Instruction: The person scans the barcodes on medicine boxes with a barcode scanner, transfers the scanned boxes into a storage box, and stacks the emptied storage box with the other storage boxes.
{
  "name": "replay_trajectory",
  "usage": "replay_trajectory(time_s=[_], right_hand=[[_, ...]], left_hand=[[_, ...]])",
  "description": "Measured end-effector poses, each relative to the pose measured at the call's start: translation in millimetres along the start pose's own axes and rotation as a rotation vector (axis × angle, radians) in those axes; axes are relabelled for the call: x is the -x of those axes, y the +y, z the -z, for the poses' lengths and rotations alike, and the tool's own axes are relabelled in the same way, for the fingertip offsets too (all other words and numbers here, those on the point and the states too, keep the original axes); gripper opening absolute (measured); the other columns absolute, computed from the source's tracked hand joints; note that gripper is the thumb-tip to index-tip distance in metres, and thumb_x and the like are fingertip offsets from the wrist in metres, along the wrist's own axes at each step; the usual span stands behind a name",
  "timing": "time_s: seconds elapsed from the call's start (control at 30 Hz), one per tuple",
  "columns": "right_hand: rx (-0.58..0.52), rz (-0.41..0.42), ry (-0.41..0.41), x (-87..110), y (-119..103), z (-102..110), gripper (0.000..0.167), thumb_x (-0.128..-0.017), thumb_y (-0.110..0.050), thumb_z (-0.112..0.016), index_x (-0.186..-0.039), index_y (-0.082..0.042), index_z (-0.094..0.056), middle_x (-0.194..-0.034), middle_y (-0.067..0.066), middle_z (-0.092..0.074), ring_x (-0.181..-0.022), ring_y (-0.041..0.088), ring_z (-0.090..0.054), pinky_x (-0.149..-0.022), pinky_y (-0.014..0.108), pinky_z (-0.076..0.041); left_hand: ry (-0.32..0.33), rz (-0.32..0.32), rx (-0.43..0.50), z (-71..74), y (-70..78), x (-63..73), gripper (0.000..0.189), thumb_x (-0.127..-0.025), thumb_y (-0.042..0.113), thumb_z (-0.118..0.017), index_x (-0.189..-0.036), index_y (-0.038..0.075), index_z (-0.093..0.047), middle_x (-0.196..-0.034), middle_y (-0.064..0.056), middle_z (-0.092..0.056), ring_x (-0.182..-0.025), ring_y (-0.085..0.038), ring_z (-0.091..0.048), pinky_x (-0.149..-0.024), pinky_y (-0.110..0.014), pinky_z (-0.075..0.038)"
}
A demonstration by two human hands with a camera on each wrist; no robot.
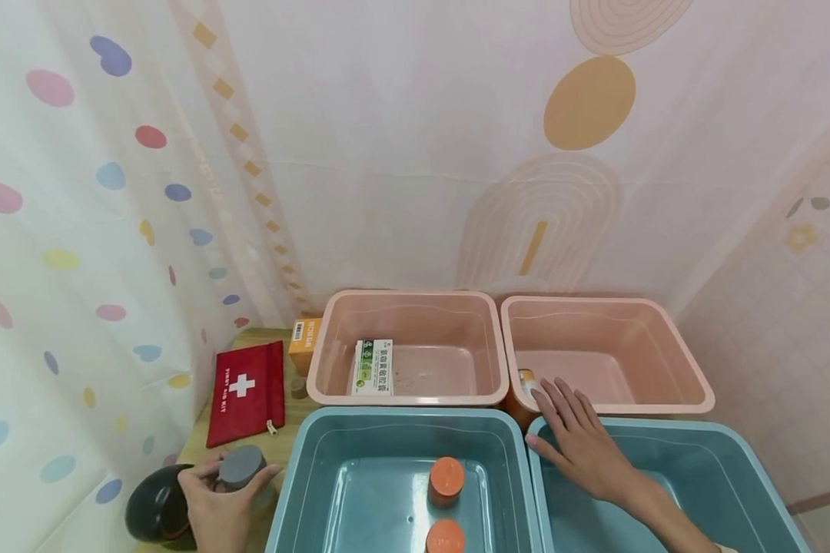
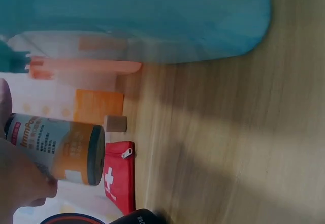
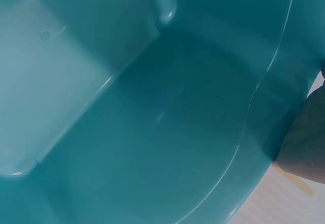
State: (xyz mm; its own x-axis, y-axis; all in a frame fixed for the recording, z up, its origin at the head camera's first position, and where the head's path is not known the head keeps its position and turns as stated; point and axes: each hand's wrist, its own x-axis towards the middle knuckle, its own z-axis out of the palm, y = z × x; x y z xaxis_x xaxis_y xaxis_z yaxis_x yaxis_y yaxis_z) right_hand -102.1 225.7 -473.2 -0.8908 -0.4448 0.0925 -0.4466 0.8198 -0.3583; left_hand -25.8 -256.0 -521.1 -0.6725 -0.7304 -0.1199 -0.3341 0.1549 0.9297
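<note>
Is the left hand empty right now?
No, the left hand grips a bottle with an orange and white label.

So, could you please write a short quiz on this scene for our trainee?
1. Multiple choice: what does the left hand hold?
A) a white-and-green medicine box
B) an orange-and-white labelled bottle
C) a yellow-orange box

2. True or false: the red first-aid kit pouch lies in the left pink bin.

3. Count: how many orange-capped bottles are visible in the left blue bin?

Key:
1. B
2. False; the red first-aid kit pouch is outside, to the left of the left pink bin.
3. Two
</note>
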Motion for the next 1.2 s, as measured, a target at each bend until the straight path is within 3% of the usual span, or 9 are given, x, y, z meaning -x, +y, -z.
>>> replay_trajectory(time_s=[0.2,0.37,0.47,0.6,0.67,0.87,0.93,1.03,1.2], right_hand=[[0.005,0.035,0.042,0.5,1.8,-4.3,0.076,-0.112,-0.049,-0.058,-0.168,-0.003,-0.037,-0.177,0.024,-0.032,-0.163,0.049,-0.025,-0.138,0.047,-0.003],[0.003,0.070,0.075,0.5,4.4,-6.6,0.076,-0.112,-0.049,-0.058,-0.169,-0.003,-0.036,-0.176,0.026,-0.032,-0.166,0.043,-0.020,-0.137,0.031,0.009],[-0.016,0.073,0.052,-0.4,3.9,-4.4,0.079,-0.113,-0.050,-0.056,-0.174,-0.008,-0.027,-0.180,0.024,-0.026,-0.173,0.029,-0.001,-0.131,0.022,0.019],[0.021,0.124,0.040,-0.1,4.3,-1.2,0.084,-0.114,-0.054,-0.051,-0.178,-0.016,-0.010,-0.185,0.013,-0.009,-0.166,0.005,0.023,-0.128,0.019,0.022],[0.048,0.165,0.060,1.0,6.1,-0.4,0.085,-0.115,-0.056,-0.048,-0.178,-0.017,-0.007,-0.186,0.005,0.002,-0.163,0.001,0.027,-0.127,0.019,0.023],[0.113,0.233,0.108,1.8,10.6,-3.7,0.087,-0.115,-0.061,-0.042,-0.178,-0.017,-0.001,-0.183,-0.008,0.018,-0.165,0.006,0.028,-0.129,0.021,0.023],[0.103,0.225,0.102,2.3,11.5,-3.9,0.087,-0.115,-0.061,-0.042,-0.178,-0.021,0.002,-0.182,-0.009,0.019,-0.164,0.005,0.029,-0.128,0.021,0.023],[0.093,0.210,0.089,3.0,12.6,-4.9,0.087,-0.114,-0.059,-0.046,-0.178,-0.021,0.000,-0.183,-0.007,0.015,-0.163,0.003,0.029,-0.128,0.021,0.023],[0.034,0.163,0.040,3.8,10.9,-2.0,0.089,-0.112,-0.059,-0.052,-0.178,-0.024,-0.003,-0.186,0.001,0.003,-0.162,-0.001,0.028,-0.127,0.020,0.024]], left_hand=[[0.050,-0.028,-0.015,-1.5,1.7,1.3,0.075,-0.090,0.022,-0.093,-0.137,0.001,-0.038,-0.155,-0.033,-0.046,-0.139,-0.054,-0.051,-0.118,-0.068,-0.042],[-0.017,-0.049,0.176,4.3,19.1,-5.7,0.062,-0.093,0.022,-0.091,-0.145,0.017,-0.057,-0.162,-0.017,-0.057,-0.146,-0.030,-0.054,-0.122,-0.027,-0.041],[-0.060,-0.163,0.324,9.5,42.5,-15.5,0.060,-0.095,0.012,-0.087,-0.150,0.014,-0.063,-0.156,-0.006,-0.066,-0.141,-0.014,-0.061,-0.112,-0.011,-0.045],[-0.179,-0.385,0.563,6.0,89.2,-28.9,0.056,-0.094,-0.015,-0.076,-0.148,-0.005,-0.063,-0.145,-0.004,-0.074,-0.131,-0.014,-0.068,-0.109,-0.013,-0.051],[-0.263,-0.430,0.629,-4.8,116.3,-31.4,0.055,-0.093,-0.022,-0.073,-0.145,-0.009,-0.064,-0.140,-0.004,-0.076,-0.127,-0.016,-0.070,-0.108,-0.016,-0.053],[-0.587,-0.391,0.476,-70.6,187.5,-21.6,0.057,-0.096,-0.009,-0.078,-0.150,0.005,-0.066,-0.137,0.001,-0.074,-0.122,-0.016,-0.069,-0.098,-0.020,-0.060],[-0.724,-0.409,0.356,-103.8,205.2,-13.4,0.058,-0.098,0.002,-0.082,-0.152,0.014,-0.066,-0.140,-0.003,-0.072,-0.126,-0.019,-0.069,-0.100,-0.023,-0.060],[-0.917,-0.416,0.287,-162.1,225.1,5.6,0.060,-0.095,0.009,-0.086,-0.152,0.014,-0.067,-0.143,-0.013,-0.072,-0.131,-0.027,-0.069,-0.105,-0.033,-0.060],[-1.110,-0.377,0.275,-259.1,235.1,50.5,0.062,-0.092,0.005,-0.089,-0.149,0.007,-0.067,-0.143,-0.017,-0.073,-0.132,-0.030,-0.071,-0.110,-0.041,-0.059]])
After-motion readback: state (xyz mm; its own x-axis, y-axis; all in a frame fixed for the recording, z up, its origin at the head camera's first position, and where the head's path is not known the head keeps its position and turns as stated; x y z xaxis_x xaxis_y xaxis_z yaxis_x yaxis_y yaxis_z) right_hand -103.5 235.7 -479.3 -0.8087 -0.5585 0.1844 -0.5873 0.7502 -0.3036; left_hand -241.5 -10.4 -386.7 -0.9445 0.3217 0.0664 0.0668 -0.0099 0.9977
